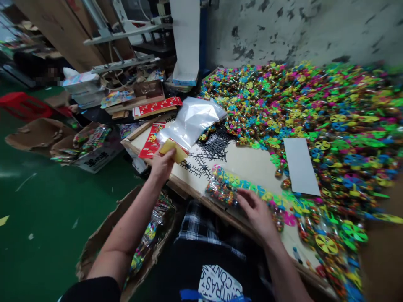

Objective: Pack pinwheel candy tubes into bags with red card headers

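My left hand [162, 163] is closed on a small yellow card [173, 152], at the left end of the table. Beneath and beyond that card lie a red printed card [151, 140] and a stack of clear plastic bags [197, 115]. My right hand [254, 205] is above the table's front edge, fingers apart and loosely curved. Its fingertips are at the right end of a clear bag [222, 186] filled with small candy-filled toys topped with colourful fan blades. Whether they touch the bag is hard to see. More fan toys [302, 207] lie in a row to the right.
A large heap of fan toys [283, 100] covers the table's back and right side. On it lies a white card [301, 165]. An open carton [110, 235] with packed bags stands on the floor at my left, and another box [94, 151] farther off. A wall [302, 33] rises behind.
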Demonstrator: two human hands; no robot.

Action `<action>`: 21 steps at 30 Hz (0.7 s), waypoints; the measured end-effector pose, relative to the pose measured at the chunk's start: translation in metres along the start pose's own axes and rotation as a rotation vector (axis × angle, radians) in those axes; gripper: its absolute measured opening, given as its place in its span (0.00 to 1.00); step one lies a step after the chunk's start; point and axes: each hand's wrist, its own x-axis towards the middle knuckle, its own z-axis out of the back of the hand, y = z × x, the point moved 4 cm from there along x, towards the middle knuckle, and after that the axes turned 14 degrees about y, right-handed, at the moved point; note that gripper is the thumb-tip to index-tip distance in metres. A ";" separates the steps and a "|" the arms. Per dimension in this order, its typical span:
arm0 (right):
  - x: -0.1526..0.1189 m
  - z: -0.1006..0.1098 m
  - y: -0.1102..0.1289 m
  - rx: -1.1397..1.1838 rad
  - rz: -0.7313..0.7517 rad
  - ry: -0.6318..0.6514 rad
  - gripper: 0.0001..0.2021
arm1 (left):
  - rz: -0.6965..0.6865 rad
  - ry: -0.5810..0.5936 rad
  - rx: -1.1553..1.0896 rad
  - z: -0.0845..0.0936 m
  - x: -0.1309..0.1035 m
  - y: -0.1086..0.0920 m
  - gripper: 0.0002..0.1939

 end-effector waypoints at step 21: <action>-0.024 0.006 0.006 0.421 0.288 -0.216 0.20 | 0.461 0.452 0.003 -0.101 -0.127 0.062 0.17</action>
